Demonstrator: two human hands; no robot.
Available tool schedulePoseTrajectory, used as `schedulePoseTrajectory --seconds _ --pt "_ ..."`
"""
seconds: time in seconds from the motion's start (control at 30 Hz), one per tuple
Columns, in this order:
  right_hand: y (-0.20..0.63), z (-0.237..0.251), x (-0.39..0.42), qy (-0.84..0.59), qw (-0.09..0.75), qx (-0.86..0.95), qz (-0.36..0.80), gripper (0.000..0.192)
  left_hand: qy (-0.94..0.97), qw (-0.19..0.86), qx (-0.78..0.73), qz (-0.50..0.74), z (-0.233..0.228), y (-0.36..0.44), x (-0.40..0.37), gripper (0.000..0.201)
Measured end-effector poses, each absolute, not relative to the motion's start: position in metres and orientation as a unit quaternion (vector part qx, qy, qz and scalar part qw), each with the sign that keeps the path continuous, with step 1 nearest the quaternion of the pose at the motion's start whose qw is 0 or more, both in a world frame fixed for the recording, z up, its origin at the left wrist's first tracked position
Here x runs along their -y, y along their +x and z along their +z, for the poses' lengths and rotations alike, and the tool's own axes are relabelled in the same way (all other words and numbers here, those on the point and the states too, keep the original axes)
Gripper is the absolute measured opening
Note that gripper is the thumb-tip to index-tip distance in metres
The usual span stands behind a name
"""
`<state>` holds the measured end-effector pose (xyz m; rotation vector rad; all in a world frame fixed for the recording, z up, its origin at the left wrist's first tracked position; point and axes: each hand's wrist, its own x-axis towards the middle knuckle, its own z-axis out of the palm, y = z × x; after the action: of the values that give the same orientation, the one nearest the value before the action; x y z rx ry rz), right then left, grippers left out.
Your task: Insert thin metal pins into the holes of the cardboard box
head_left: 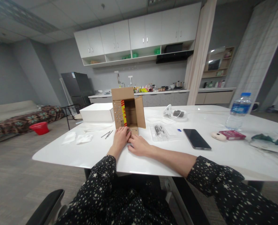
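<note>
A small brown cardboard box (pixel 129 108) lies on its side on the white table (pixel 87 154), its open mouth facing me and its flaps spread. My left hand (pixel 120 137) rests palm down on the box's lower flap, fingers together. My right hand (pixel 139 145) lies flat on the table right beside it, fingertips touching the left hand near the flap. Whether either hand pinches something small is hidden. Both arms wear dark star-patterned sleeves.
A white flat box (pixel 97 112) stands left of the cardboard box, with thin metal tools (pixel 107 134) and white wrappers (pixel 78 138) nearby. To the right lie a clear parts tray (pixel 159 131), a black phone (pixel 196 139), a water bottle (pixel 238 111) and a pink packet (pixel 232 134).
</note>
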<state>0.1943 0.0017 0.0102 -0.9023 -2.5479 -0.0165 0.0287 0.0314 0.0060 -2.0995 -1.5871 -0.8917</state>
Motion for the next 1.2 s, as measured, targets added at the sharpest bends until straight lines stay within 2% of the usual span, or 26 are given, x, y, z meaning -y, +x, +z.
schedulePoseTrajectory --seconds 0.67,1.2 --pt "0.1945 0.0103 -0.0014 -0.331 0.208 0.92 -0.004 0.026 -0.75 0.18 0.56 -0.301 0.008 0.0298 -0.0274 0.009" --pt "0.1946 0.0112 -0.0006 -0.327 0.21 0.921 -0.003 0.027 -0.757 0.198 0.544 -0.304 0.0047 0.029 -0.029 0.014"
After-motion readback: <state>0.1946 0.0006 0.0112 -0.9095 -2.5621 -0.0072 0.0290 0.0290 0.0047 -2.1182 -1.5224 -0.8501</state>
